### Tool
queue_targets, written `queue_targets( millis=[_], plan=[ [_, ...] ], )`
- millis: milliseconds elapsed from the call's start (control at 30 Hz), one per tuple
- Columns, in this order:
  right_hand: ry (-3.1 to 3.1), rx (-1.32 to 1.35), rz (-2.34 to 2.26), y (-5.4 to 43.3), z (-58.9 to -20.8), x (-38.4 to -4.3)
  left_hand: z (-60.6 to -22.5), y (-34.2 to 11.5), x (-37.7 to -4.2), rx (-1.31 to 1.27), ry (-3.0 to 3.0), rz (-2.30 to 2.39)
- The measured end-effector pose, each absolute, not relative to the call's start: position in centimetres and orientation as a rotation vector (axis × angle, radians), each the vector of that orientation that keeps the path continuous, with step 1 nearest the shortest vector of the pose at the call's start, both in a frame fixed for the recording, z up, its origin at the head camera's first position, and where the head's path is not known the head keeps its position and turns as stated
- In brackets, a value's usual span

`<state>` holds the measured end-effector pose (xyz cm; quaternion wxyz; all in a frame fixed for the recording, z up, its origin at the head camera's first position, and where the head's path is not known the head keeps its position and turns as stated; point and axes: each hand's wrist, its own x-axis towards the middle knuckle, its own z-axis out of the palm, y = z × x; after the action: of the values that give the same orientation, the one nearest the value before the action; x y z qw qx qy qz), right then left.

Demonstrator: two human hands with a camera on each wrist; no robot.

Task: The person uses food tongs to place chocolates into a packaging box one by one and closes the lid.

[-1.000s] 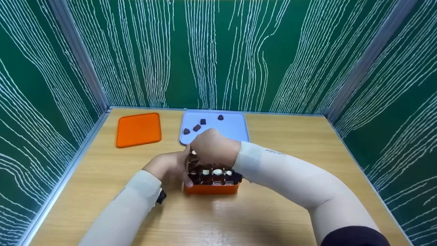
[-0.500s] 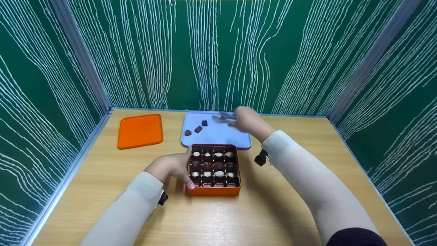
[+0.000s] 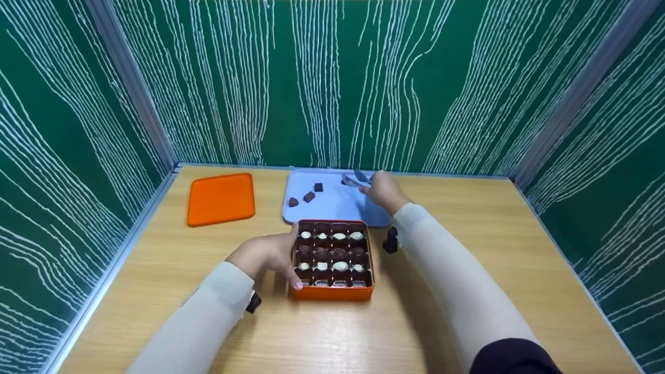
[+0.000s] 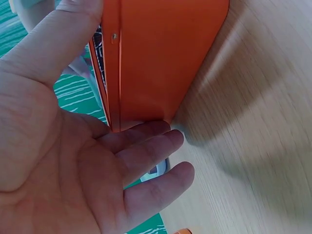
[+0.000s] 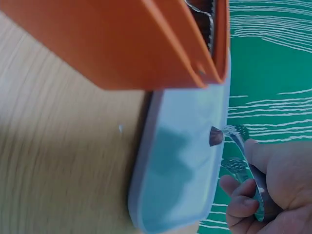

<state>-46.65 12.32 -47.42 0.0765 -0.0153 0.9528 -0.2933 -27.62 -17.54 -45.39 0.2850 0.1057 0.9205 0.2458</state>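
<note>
An orange box point(image 3: 331, 294) of chocolates stands mid-table, its dark divided insert holding white and brown chocolates; the front row of compartments shows bare plastic. My left hand point(image 3: 273, 257) grips the box's left side, thumb at the front corner and fingers at the back corner. In the left wrist view the orange wall point(image 4: 156, 58) sits between thumb and fingers. My right hand point(image 3: 387, 191) holds metal tongs point(image 5: 251, 170) over the pale blue tray point(image 3: 348, 208). The tongs' arms are spread, one tip right beside a brown chocolate point(image 5: 216, 137).
Three more dark chocolates lie on the tray's left half, among them a square one point(image 3: 318, 187). An orange lid point(image 3: 221, 200) lies flat at the back left. Green, white-streaked walls point(image 3: 260, 83) surround the table on three sides.
My right hand has moved from above the box, back and right to the tray, with the tongs now at its far chocolate. My left hand has stayed at the box.
</note>
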Motion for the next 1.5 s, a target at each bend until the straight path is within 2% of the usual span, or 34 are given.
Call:
queue_targets(
  millis=[400, 567, 900, 1233, 1500],
  plan=[
    [2.927, -0.121, -0.741, 12.1, -48.6, -46.0, -45.4, -16.4, -27.5, 0.294, 2.474, 0.618],
    [2.936, -0.155, -0.568, 13.1, -47.1, -44.9, -45.3, -16.5, -27.5, 0.273, 2.47, 0.617],
    [2.934, -0.425, 0.064, 14.1, -42.7, -42.1, -45.1, -17.4, -27.6, 0.249, 2.435, 0.672],
    [2.939, -0.396, 0.143, 14.4, -41.0, -41.5, -45.4, -17.5, -27.5, 0.261, 2.445, 0.67],
    [2.976, -0.449, 0.312, 14.8, -41.1, -41.1, -45.6, -17.6, -27.5, 0.301, 2.462, 0.673]
  ],
)
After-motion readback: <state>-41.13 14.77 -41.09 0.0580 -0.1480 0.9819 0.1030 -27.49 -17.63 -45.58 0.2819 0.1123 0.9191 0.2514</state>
